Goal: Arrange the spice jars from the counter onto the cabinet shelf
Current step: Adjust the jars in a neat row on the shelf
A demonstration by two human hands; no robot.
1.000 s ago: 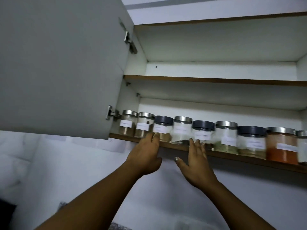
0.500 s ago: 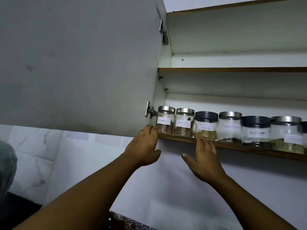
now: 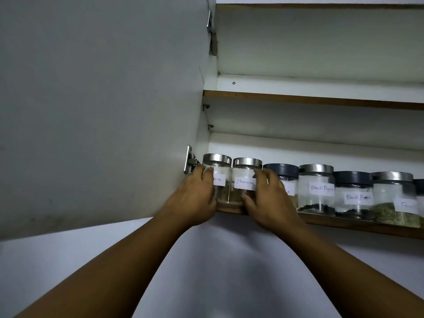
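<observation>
A row of glass spice jars stands along the front of the lower cabinet shelf point(image 3: 358, 224). My left hand point(image 3: 195, 198) wraps the left side of the leftmost steel-lidded jar point(image 3: 220, 177). My right hand point(image 3: 269, 200) holds the right side of the jar labelled Cinnamon point(image 3: 244, 182), thumb low on its front. These two jars touch each other. To the right stand a dark-lidded jar point(image 3: 281, 169), partly hidden by my right hand, two Black Pepper jars point(image 3: 316, 189) point(image 3: 353, 197), and a jar of green herb point(image 3: 394, 203).
The grey cabinet door point(image 3: 103, 111) hangs open on the left, its lower hinge point(image 3: 190, 161) right beside the leftmost jar. A bare upper shelf point(image 3: 321, 99) runs above the jars. White wall lies below the cabinet.
Both hands have risen from the shelf's front edge onto the two leftmost jars. The view has shifted left and closer, so the jars farther right have left the picture.
</observation>
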